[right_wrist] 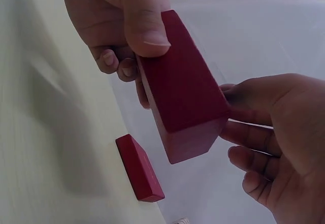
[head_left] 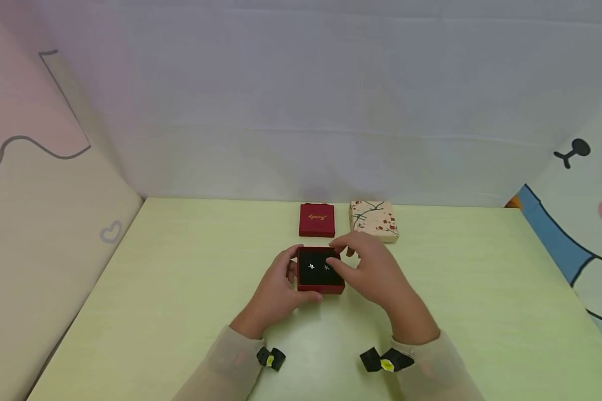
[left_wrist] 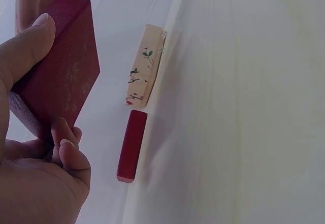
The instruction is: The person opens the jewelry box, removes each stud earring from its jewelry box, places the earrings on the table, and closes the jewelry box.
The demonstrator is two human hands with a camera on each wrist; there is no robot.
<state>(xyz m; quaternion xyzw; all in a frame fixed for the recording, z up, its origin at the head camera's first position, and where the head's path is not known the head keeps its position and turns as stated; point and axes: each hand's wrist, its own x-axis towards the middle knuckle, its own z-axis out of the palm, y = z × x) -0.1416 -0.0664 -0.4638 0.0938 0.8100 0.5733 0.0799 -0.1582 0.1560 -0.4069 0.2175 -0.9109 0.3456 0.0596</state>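
Note:
A red jewellery box base (head_left: pixel 321 289) with a black pad (head_left: pixel 318 277) is held up by my left hand (head_left: pixel 276 289). In the left wrist view, the left thumb lies along one side of the box (left_wrist: pixel 73 76) and fingers support it from below. Two small silver star-shaped earrings (head_left: pixel 311 267) sit on the pad. My right hand (head_left: pixel 373 270) reaches over the right side of the box. Its thumb tip is beside the right-hand earring (head_left: pixel 326 268), and its index finger is near the far right corner. Box edges hide the right fingertips in the right wrist view.
Behind the hands on the table (head_left: pixel 205 250) lies a red lid (head_left: pixel 317 221) with gold lettering. To its right is a cream box (head_left: pixel 376 220) with a floral branch pattern. A pale cloth wall (head_left: pixel 321 111) rises behind the table.

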